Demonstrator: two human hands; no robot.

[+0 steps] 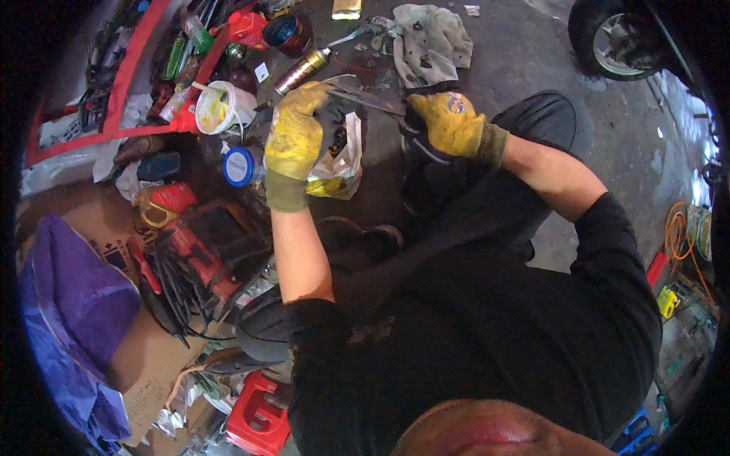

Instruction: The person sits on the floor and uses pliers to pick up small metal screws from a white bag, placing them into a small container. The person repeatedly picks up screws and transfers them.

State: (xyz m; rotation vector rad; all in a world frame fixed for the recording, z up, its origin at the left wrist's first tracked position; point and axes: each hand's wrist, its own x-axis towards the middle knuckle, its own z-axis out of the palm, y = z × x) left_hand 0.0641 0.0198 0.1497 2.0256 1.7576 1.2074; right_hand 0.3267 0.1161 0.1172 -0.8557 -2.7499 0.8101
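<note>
Both my hands wear yellow work gloves. My left hand (295, 137) is closed, its fingertips at the left end of a thin grey metal strip (365, 97). This strip stretches toward my right hand (449, 125), which is closed around a dark-handled tool (414, 121); its exact kind is hard to make out. Where the strip meets the tool is unclear. Below and between my hands lies an open white plastic bag (348, 156) with dark stuff inside. A blue-lidded tub (239, 166) stands left of my left wrist. Beyond that hand lies a spray can (303, 71).
A white bucket (226, 108) with yellowish residue stands by a red metal frame (125, 76). A dirty rag (432, 45) lies ahead, and a wheel (617, 42) is far right. Cables (179, 281), a purple cloth (76, 296) and a red plastic stool (258, 414) crowd the left.
</note>
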